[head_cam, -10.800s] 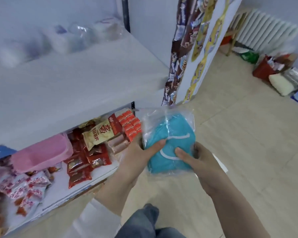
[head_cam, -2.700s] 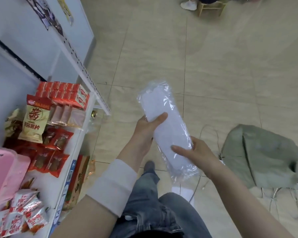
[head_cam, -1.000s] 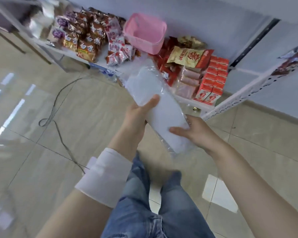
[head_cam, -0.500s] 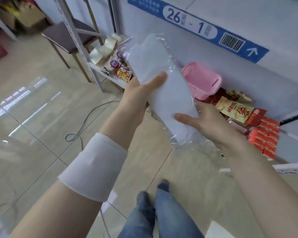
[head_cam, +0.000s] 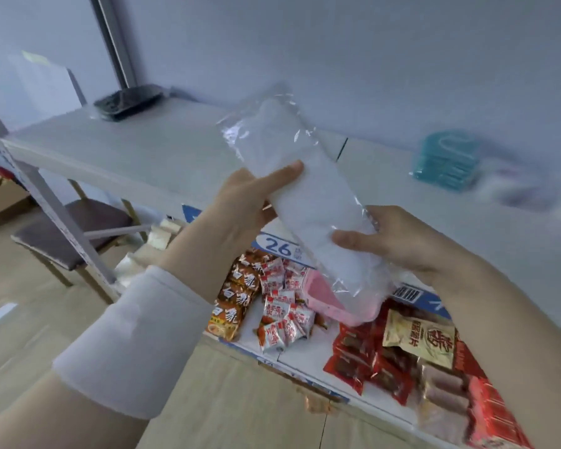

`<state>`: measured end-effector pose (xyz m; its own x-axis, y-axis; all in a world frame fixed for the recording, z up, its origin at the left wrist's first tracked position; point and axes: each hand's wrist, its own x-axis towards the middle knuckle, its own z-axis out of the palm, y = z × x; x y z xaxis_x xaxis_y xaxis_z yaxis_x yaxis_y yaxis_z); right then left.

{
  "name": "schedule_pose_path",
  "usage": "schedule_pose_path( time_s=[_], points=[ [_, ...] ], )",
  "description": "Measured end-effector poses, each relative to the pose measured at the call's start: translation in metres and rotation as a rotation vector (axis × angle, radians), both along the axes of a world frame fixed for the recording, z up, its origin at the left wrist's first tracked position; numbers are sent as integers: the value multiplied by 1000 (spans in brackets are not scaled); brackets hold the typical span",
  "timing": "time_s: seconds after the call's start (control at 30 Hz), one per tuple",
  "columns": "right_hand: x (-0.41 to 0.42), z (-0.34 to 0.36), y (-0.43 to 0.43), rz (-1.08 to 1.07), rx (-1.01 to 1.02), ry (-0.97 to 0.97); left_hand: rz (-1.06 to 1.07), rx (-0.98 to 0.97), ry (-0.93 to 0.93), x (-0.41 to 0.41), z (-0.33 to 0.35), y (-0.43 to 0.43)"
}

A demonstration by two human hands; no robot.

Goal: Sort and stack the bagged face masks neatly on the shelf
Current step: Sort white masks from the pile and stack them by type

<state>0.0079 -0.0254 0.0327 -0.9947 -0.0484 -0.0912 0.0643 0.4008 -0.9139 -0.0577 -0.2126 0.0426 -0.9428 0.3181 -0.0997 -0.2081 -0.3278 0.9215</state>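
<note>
Closest to me is the white sleeve [head_cam: 133, 345] on my left forearm. Past it, my left hand [head_cam: 240, 202] grips the bag of white masks [head_cam: 305, 202] near its middle, thumb laid flat across the front and fingers hidden behind. My right hand [head_cam: 399, 241] holds the same bag lower down, thumb across the front and the other fingers tucked under the plastic. The bag is in the air between my hands, tilted, its top end up and to the left, touching no shelf.

Below the bag is the lower shelf [head_cam: 250, 338]. It carries a pink basket [head_cam: 334, 306] partly covered by the bag's lower end, small red-and-white snack packets [head_cam: 282, 315] just left of it, and red packets [head_cam: 363, 354] to the right. A blue label [head_cam: 277, 247] reading 26 shows behind the bag.

Farther off is the top shelf [head_cam: 143, 147]. A stack of blue bagged masks [head_cam: 447, 163] sits on its right part, blurred. A dark wrapped pack [head_cam: 127, 100] lies at its back left by a grey post [head_cam: 117, 40]; I cannot tell what is in it.
</note>
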Motion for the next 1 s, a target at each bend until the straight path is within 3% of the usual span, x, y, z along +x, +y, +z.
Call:
schedule_pose_path(
  time_s=[0.17, 0.27, 0.4, 0.53, 0.63, 0.73, 0.87, 1.0],
  points=[
    [-55, 17, 28, -84, 73, -143, 0, -33, -40, -72, -5, 40],
    [-70, 18, 49, -250, 44, -171, -11, 47, -108, -114, -8, 57],
    [-87, -8, 59, -607, -536, -135, 11, 218, -238, -174, -19, 79],
    [-134, -24, 48, -885, -985, -74, 2, 219, -368, -206, -40, 112],
    [-166, -25, 58, -1088, -999, -42, 2, 216, -481, -224, -51, 132],
    [-188, -21, 74, -1098, -1027, -16, 10, 207, -538, -237, -54, 147],
    [-217, -36, 98, -1169, -735, -37, -32, 200, -553, -244, -50, 167],
    [-226, -41, 120, -1235, -686, -72, -120, 154, -545, -262, -46, 167]
  ],
)
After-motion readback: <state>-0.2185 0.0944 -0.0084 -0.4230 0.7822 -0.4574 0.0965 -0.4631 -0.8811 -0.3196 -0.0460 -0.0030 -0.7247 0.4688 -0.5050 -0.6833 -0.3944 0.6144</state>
